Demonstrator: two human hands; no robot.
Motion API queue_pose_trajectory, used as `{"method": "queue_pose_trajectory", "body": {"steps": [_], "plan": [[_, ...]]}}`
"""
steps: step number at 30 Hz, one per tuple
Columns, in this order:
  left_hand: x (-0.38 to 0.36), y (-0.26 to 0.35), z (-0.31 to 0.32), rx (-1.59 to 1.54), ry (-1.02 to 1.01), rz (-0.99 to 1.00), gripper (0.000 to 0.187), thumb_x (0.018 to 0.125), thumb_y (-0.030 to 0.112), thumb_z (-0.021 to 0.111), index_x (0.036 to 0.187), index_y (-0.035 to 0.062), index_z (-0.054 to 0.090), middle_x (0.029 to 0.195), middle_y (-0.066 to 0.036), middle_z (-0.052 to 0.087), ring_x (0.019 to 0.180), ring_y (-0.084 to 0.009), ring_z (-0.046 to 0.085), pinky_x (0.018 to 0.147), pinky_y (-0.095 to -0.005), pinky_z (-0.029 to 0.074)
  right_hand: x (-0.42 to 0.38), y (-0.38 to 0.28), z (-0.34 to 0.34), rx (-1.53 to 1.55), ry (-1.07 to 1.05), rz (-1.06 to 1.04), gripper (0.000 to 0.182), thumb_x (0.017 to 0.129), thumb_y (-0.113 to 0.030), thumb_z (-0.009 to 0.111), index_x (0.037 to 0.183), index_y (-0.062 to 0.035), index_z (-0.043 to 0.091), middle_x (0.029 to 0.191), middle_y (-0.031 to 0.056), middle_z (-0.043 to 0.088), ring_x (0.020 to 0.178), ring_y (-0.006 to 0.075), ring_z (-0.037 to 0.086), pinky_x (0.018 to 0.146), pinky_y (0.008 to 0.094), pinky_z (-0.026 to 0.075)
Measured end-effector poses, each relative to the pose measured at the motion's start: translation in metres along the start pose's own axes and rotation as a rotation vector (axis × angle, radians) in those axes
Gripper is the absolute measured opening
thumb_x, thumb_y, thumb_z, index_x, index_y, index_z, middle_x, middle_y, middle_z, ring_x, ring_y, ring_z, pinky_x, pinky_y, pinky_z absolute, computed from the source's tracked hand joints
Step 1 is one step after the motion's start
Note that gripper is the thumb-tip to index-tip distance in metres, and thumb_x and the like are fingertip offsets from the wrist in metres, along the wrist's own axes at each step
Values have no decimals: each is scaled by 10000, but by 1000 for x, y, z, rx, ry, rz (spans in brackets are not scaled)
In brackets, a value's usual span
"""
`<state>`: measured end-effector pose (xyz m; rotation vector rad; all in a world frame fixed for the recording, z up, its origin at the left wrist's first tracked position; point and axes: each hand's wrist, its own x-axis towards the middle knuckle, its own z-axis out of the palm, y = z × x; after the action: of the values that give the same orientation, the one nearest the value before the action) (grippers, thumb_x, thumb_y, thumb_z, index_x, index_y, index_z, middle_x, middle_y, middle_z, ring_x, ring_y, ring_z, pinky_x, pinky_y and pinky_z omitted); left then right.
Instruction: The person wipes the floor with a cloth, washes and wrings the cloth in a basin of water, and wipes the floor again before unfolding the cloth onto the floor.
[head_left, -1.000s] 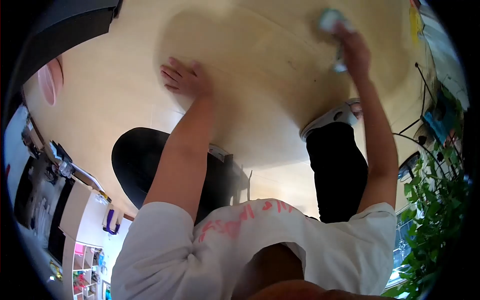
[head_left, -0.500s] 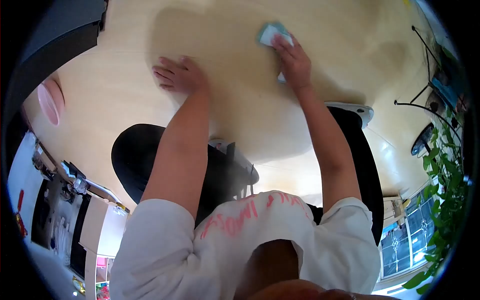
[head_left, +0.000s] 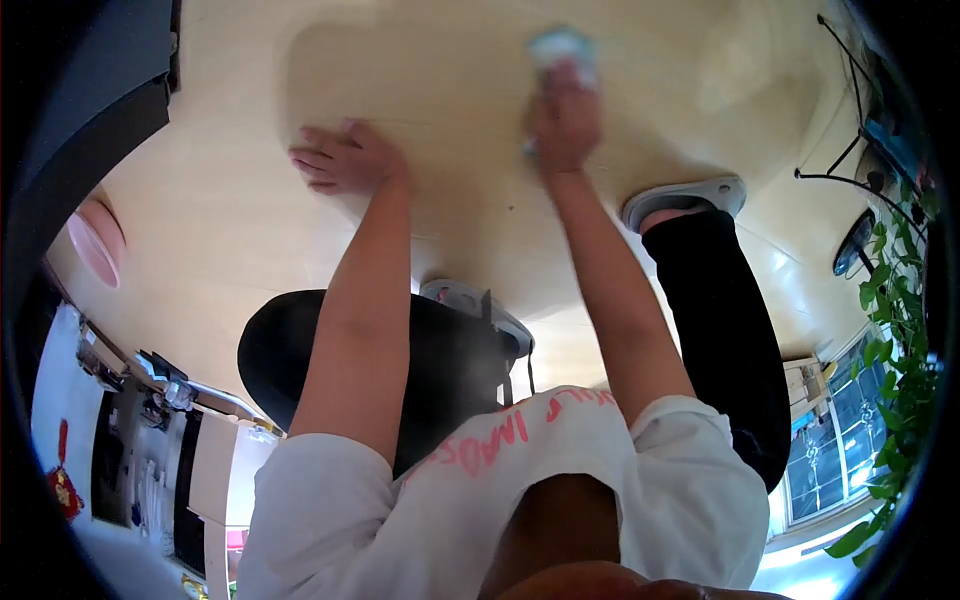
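My left hand [head_left: 350, 160] rests on the pale floor [head_left: 460, 130] with its fingers spread and nothing in them. Further to the right, my right hand [head_left: 568, 125] presses a white and teal cloth [head_left: 562, 46] against the floor. Both that hand and the cloth are smeared by motion. Part of the cloth shows beyond the fingertips, and a small bit pokes out at the left side of the palm. The rest of it is hidden under the hand.
A pink basin [head_left: 97, 243] stands at the left, below dark furniture [head_left: 90, 100]. On the right are a black metal plant stand [head_left: 850, 150] and a trailing green plant [head_left: 895, 370]. My slippered foot [head_left: 690, 197] is planted near my right forearm.
My right hand and the cloth have shifted, the wrist swinging left. My left hand stays on the floor. The view has turned slightly, and more of my right slipper shows.
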<state>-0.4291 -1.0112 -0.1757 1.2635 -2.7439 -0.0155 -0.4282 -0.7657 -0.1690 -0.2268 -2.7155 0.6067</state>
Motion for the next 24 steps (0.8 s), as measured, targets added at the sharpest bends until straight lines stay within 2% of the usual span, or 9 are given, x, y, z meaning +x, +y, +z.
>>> {"method": "queue_pose_trajectory", "body": {"steps": [5,10,12,16,18,19,21,22,24], "plan": [[0,0,1,24,-20,5,645,973,461,370,1507,112,273,1563,-212,232,1457,-334,202,1121,-583,172,4,-51,18,225,-23,-318,563,772,-21,606,1290,-240,603,1126,39,675,858,276,646,691,382,559],[-1,-4,2,38,-55,2,651,977,471,362,1521,131,254,1584,-198,187,1467,-329,181,1124,-586,184,38,48,-44,141,81,41,488,797,129,507,1197,-93,677,1199,89,675,1051,262,654,911,354,512],[3,-4,2,25,-85,-15,654,978,470,359,1525,131,245,1587,-197,177,1471,-326,168,1130,-585,175,64,107,-60,104,268,452,365,843,63,509,1154,-33,677,1158,148,673,1085,302,634,941,373,499],[0,-3,11,61,-1,21,624,991,486,376,1510,153,281,1582,-173,211,1461,-310,204,1114,-575,208,99,144,-26,-81,384,630,288,878,-102,534,1115,-50,690,1140,162,677,1037,302,650,890,367,511],[-1,-4,4,32,-7,18,627,987,474,396,1509,146,280,1581,-175,213,1462,-314,198,1116,-576,203,109,96,16,20,270,230,285,882,-133,527,1104,-76,697,1102,145,686,1031,299,651,861,384,516],[-3,-8,3,39,-11,20,631,983,472,404,1509,146,282,1581,-176,214,1462,-316,198,1116,-576,201,106,51,30,80,33,269,260,873,-128,544,1080,-96,698,1011,129,691,953,300,656,799,419,519],[0,-7,7,30,-7,24,637,975,468,420,1507,145,286,1580,-178,217,1462,-320,197,1117,-578,197,72,-22,61,180,-65,-206,199,900,-157,543,1030,-122,689,971,130,665,857,309,633,721,421,513],[2,-1,4,6,-30,19,646,973,455,418,1512,131,270,1583,-183,201,1467,-324,178,1124,-581,183,55,-51,60,65,-421,-338,270,891,-127,550,1134,-150,665,1114,107,657,993,297,635,802,400,531],[-1,1,-9,-26,-94,1,665,969,428,416,1522,103,240,1590,-195,169,1476,-333,141,1138,-588,154,56,-66,63,457,-195,-737,319,919,-216,557,1232,-202,616,1047,108,655,945,335,639,815,429,541]]}}
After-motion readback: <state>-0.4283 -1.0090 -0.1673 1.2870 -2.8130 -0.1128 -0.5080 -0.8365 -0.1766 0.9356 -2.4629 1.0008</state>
